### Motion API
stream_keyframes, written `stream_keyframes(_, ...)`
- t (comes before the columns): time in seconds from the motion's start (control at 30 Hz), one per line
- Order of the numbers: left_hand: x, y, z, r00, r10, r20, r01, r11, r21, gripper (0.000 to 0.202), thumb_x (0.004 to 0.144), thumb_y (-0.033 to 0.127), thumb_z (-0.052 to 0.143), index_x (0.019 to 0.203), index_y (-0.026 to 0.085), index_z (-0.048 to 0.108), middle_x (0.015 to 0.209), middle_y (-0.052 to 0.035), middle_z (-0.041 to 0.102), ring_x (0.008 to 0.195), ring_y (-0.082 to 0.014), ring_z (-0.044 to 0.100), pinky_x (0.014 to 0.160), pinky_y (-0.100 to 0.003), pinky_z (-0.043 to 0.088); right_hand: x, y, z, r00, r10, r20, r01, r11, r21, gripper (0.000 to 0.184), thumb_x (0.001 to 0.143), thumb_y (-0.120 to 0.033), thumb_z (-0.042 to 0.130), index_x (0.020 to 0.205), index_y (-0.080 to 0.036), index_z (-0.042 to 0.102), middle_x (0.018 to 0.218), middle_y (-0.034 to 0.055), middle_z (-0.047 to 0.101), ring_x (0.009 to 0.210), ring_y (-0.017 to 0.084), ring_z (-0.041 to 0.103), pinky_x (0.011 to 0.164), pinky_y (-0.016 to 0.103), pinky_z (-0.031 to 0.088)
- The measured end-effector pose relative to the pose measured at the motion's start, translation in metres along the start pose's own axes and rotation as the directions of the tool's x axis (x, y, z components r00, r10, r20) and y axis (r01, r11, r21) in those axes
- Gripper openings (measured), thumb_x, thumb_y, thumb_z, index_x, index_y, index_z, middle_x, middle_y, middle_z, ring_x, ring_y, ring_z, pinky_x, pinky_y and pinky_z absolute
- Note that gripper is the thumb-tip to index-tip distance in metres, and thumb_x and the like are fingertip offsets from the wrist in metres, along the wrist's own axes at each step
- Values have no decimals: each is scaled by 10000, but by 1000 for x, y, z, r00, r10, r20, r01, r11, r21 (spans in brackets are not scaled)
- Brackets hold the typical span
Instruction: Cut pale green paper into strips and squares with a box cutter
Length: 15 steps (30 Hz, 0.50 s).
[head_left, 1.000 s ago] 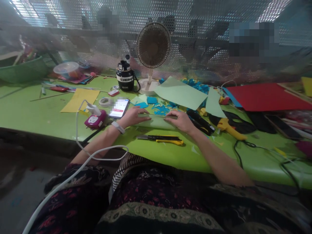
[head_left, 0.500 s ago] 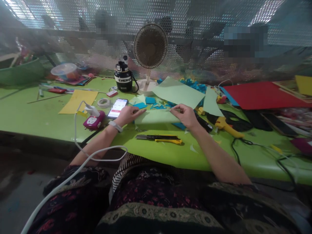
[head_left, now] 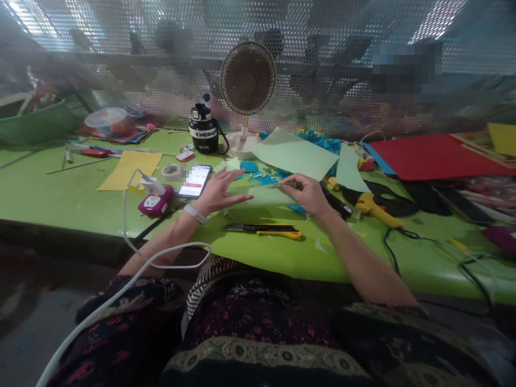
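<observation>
A pale green paper strip [head_left: 264,194] lies lifted slightly over the green table [head_left: 60,199]. My right hand [head_left: 306,192] pinches its right end between thumb and fingers. My left hand [head_left: 215,193] hovers at the strip's left end with fingers spread, holding nothing. A yellow and black utility knife [head_left: 266,230] lies just in front of both hands. Blue paper scraps [head_left: 262,176] sit behind the strip.
A phone [head_left: 195,180], tape roll [head_left: 172,171], pink charger with white cable [head_left: 155,201], black bottle [head_left: 203,131], small fan [head_left: 246,86], large pale green sheet [head_left: 294,153], red sheet [head_left: 435,156], yellow sheet [head_left: 129,167] and a yellow glue gun [head_left: 374,208] crowd the table.
Both hands pressed the strip flat a second ago. My right hand then pinched and raised its end; my left hand has lifted off and spread its fingers.
</observation>
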<state>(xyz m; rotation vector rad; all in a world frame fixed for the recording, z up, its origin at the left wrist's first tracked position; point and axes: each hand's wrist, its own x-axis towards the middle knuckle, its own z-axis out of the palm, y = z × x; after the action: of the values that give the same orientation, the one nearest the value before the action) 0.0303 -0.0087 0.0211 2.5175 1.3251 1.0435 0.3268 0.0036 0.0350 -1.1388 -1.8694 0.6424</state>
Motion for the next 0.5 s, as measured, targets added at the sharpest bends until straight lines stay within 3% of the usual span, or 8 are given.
stream_keyframes(0.07,-1,2,5,991,-59,116,66,996,-60,638,872,704,680,1245,186,705,1114,-122,761,1024,-285,698,905,-391,529,-2,-4,5,1000,-7,19,7,1000,19,427,796,-629,736,844,-205,725,660,-11,566,610,146,438,577,298,353)
stream_keyframes(0.17,-1,2,9,971,-87,221,116,986,-120,519,931,664,621,815,167,718,709,-49,667,650,-163,575,598,-286,411,-2,-2,10,1000,21,23,-23,997,70,458,766,-661,756,834,-209,720,616,-26,518,581,136,396,556,294,320)
stream_keyframes(0.23,0,0,10,974,-82,213,119,979,-166,559,945,655,598,668,171,635,595,-5,544,569,-122,443,538,-278,312,-1,0,11,999,47,23,-50,991,121,500,731,-697,771,830,-211,706,601,-34,502,565,128,373,540,288,299)
stream_keyframes(0.33,1,-2,10,977,-77,199,123,965,-230,595,939,674,582,611,177,572,555,29,428,546,-104,338,516,-281,240,0,2,11,996,82,22,-85,981,172,554,682,-738,787,826,-212,690,615,-31,524,565,122,374,533,284,298)
stream_keyframes(0.5,0,-5,13,975,-76,208,125,965,-230,631,929,716,562,594,180,555,544,33,396,544,-106,318,511,-283,225,-1,0,10,994,108,30,-112,974,198,581,658,-762,788,830,-216,688,606,-32,513,564,126,380,527,287,289)
